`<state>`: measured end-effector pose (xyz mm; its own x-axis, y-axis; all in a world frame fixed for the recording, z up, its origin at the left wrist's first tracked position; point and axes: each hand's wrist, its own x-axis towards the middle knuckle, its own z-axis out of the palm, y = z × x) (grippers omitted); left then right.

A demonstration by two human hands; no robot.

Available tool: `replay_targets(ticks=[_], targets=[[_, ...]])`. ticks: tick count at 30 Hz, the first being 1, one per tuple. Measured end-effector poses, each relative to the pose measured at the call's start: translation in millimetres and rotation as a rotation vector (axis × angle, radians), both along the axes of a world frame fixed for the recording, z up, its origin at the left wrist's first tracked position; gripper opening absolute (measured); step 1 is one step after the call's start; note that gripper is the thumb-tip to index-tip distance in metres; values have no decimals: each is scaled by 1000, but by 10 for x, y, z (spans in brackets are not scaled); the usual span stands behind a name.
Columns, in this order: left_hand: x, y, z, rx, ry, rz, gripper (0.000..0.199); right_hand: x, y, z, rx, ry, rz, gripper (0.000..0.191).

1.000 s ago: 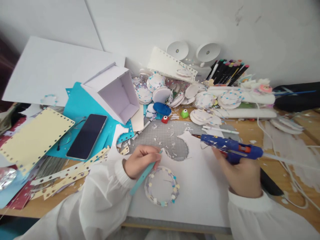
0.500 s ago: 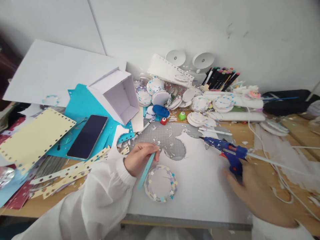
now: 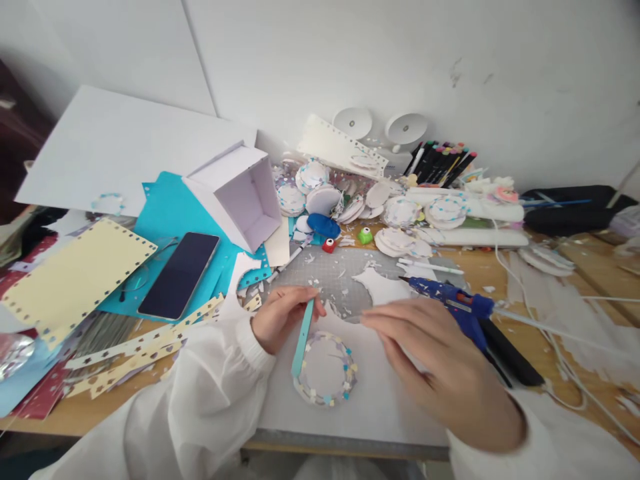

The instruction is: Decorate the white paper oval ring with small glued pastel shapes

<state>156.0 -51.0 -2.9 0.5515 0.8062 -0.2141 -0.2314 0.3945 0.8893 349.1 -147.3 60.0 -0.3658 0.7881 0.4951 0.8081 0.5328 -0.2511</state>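
Between the thumb and fingers of my left hand (image 3: 285,317) is a flat turquoise strip (image 3: 302,343), slanting down toward me. Its lower end overlaps the left edge of a round paper wreath (image 3: 326,402), which has small white, blue and yellow shapes around its rim. Over the white sheet (image 3: 380,413), right of the wreath, hovers my right hand (image 3: 435,360), fingers stretched out and thumb apart, with nothing visible in it. Behind that hand lies a blue glue gun (image 3: 450,297), its handle partly hidden, with a white glue stick in its back.
A phone (image 3: 180,275) and yellow punched card (image 3: 77,277) lie left, near an open white box (image 3: 255,207). Red (image 3: 329,245) and green (image 3: 365,235) punches stand behind the grey cutting mat (image 3: 330,267). A white cord (image 3: 530,300) runs along the right.
My right hand has let go of the glue gun and moved left toward the wreath. The turquoise strip in my left hand has swung more upright and shifted slightly right.
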Motion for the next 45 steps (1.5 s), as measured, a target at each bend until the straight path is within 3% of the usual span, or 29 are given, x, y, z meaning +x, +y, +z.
replay_targets(ticks=[4,8,12,15,19,22,26,29,34,38,45], targets=[[8,-9,-31,-72,-44,75,26,-169,408,-83,105,-78,223,21],[14,-27,-46,-97,-38,124,21,-321,579,-192,302,-218,346,18],[30,-42,-60,-93,-25,125,34,-366,611,-294,488,-261,387,17],[34,-48,-70,-13,30,94,39,-265,618,-380,510,-122,309,16],[5,-51,-47,191,146,3,45,-70,570,-497,389,387,72,20],[-36,-46,-7,328,161,-67,47,12,450,-577,162,878,-113,13],[-81,-30,39,471,156,-229,41,4,264,-639,-219,1205,-92,4],[-97,-15,55,590,217,-241,37,-52,187,-625,-379,1272,-15,8],[-92,10,48,821,290,-354,29,-117,152,-548,-465,1262,6,9],[-51,14,31,851,252,-412,39,-143,125,-500,-471,1208,-1,6],[-16,2,38,814,209,-364,42,-178,112,-484,-425,1116,-30,4]])
